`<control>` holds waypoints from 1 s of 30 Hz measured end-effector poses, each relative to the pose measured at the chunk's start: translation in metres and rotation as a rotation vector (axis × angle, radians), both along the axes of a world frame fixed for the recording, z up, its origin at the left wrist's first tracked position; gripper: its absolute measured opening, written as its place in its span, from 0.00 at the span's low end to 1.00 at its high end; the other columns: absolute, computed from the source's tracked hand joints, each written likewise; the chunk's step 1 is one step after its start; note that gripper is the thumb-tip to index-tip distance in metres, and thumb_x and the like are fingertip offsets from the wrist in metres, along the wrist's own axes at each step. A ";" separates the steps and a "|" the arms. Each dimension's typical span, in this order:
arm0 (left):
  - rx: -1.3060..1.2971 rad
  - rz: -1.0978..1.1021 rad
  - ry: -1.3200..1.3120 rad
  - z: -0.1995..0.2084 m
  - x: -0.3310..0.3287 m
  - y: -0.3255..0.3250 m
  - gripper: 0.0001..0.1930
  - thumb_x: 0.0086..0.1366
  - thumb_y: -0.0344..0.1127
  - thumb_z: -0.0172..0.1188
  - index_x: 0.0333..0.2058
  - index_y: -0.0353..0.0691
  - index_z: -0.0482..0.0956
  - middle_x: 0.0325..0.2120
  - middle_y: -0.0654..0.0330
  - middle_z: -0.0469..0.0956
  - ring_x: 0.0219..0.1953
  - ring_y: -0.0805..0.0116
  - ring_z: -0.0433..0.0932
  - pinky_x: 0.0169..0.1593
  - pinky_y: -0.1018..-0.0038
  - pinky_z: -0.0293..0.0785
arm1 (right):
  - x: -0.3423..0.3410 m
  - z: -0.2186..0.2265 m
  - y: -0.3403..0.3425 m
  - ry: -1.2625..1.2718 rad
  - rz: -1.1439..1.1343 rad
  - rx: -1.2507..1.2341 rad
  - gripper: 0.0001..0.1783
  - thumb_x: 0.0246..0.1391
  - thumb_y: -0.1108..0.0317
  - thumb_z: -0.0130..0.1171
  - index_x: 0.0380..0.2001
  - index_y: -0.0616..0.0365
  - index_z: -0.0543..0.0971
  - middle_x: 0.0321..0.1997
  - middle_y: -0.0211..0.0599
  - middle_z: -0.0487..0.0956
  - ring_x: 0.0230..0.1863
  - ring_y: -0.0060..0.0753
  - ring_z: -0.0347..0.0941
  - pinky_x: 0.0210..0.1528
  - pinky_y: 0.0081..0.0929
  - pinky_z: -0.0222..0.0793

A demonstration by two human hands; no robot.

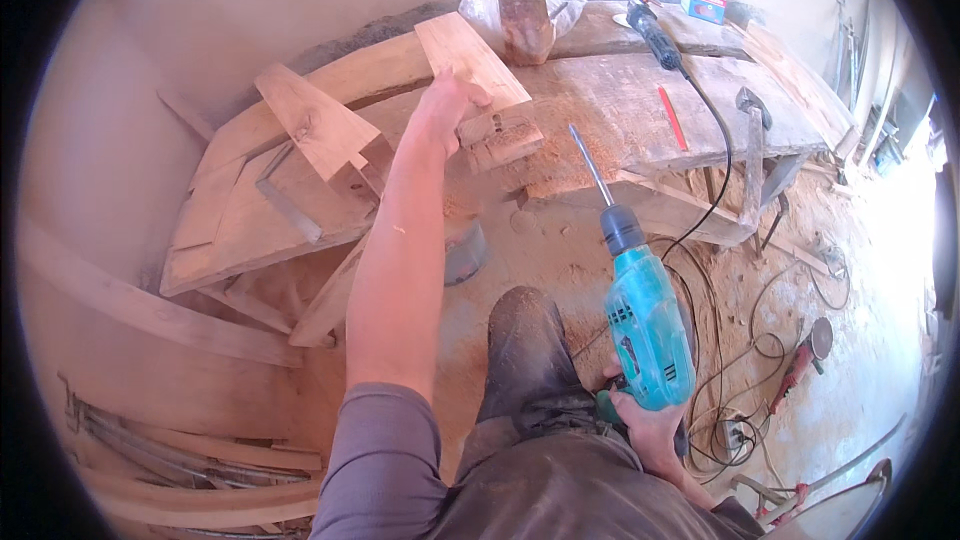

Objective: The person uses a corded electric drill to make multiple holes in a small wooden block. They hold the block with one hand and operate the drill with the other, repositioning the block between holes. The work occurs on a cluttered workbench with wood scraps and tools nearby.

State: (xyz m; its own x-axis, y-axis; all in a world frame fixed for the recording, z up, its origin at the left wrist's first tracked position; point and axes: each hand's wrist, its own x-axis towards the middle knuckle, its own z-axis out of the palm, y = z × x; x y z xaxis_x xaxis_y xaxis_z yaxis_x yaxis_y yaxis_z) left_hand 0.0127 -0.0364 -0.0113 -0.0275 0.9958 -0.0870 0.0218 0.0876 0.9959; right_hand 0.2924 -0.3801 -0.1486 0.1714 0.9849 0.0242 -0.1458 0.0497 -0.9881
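Observation:
My right hand (648, 424) is wrapped round the handle of a teal power drill (648, 325), held in front of my body. Its long drill bit (591, 165) points away toward the bench, apart from the wood. At the bench's front edge my left hand (452, 108) is closed on a wooden board (474, 55), thumb side to the right. Dark drilled holes show in the end of a wood block (503, 138) just beneath that board. Part of my left fingers is hidden behind the wood.
Sawdust covers the workbench (600, 90). On it are another board (312, 118), a metal square (285, 195), a plastic bag (520, 10), a corded power tool (655, 35), a red pencil (672, 118), and a small box (704, 2). A hammer (752, 140) hangs at its edge. Cables and an angle grinder (802, 365) lie on the floor.

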 end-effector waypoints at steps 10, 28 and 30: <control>0.006 0.101 -0.196 -0.006 0.000 0.021 0.31 0.63 0.26 0.62 0.66 0.37 0.68 0.63 0.46 0.71 0.67 0.49 0.67 0.68 0.38 0.59 | -0.002 -0.005 0.002 0.146 -0.031 0.014 0.27 0.45 0.87 0.65 0.52 0.69 0.80 0.47 0.42 0.86 0.47 0.32 0.84 0.50 0.31 0.80; -0.067 0.157 0.225 0.000 0.004 0.024 0.28 0.52 0.35 0.65 0.55 0.38 0.76 0.60 0.48 0.70 0.63 0.50 0.68 0.64 0.43 0.62 | 0.027 -0.018 0.014 0.218 -0.048 -0.025 0.31 0.40 0.84 0.62 0.54 0.71 0.77 0.46 0.45 0.84 0.43 0.38 0.84 0.40 0.31 0.80; -0.110 0.167 0.282 0.006 0.003 0.023 0.22 0.54 0.38 0.66 0.48 0.41 0.81 0.55 0.49 0.75 0.63 0.51 0.70 0.65 0.47 0.64 | 0.030 -0.021 0.017 0.215 -0.026 -0.025 0.30 0.41 0.84 0.63 0.53 0.71 0.78 0.45 0.44 0.85 0.44 0.37 0.84 0.44 0.31 0.81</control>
State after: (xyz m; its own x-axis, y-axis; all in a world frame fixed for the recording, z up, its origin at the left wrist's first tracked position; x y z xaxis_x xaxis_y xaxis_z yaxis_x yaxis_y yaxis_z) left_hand 0.0162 -0.0130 -0.0057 -0.2279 0.9606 -0.1594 0.2712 0.2199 0.9371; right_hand 0.3227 -0.3631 -0.1699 0.1956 0.9799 -0.0397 -0.3527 0.0325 -0.9352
